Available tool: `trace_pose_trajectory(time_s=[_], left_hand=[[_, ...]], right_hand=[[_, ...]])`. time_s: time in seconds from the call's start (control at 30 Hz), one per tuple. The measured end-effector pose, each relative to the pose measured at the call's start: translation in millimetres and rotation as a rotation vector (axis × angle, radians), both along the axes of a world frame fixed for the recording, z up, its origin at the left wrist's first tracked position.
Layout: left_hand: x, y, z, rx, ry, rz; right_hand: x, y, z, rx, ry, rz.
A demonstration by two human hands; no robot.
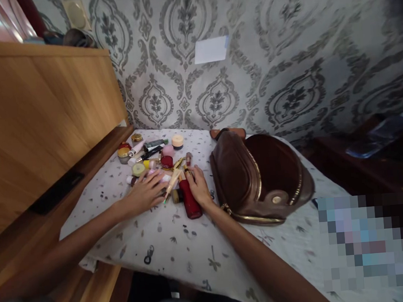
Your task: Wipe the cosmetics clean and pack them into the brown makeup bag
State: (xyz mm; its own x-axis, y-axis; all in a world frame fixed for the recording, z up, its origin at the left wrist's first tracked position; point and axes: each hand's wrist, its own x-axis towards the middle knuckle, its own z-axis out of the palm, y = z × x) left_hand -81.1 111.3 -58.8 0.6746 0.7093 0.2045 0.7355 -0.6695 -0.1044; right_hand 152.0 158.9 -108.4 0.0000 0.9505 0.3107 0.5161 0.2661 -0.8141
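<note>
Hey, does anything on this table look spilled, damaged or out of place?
Nothing looks spilled or visibly damaged. The cosmetics lie jumbled together, some on their sides, and the brown bag gapes open beside them.

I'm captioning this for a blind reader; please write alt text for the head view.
A person's left hand lies spread among small jars and tubes while the right hand touches a red bottle. An open brown bag stands to the right on a patterned white cloth, before patterned wallpaper.

open: front cloth (175, 255) | blocked: cosmetics pile (166, 161), brown bag (233, 172) at right
</note>
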Motion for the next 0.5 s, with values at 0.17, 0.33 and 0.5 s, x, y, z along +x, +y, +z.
trace_pose_trajectory(time_s=[0.17,0.33,0.5], left_hand=[[-21.3,-6.6,4.6,0.054,0.086,0.037],[-36.2,-7.9,4.0,0.054,0.045,0.072],[-25.3,-23.5,11.1,0.032,-0.222,0.081]], right_hand=[[11.0,-61.5,9.6,-0.002,-0.25,0.024],[14.6,-91.2,15.1,-0.086,-0.261,0.076],[21.9,-83.7,8.2,-0.328,0.335,-0.023]])
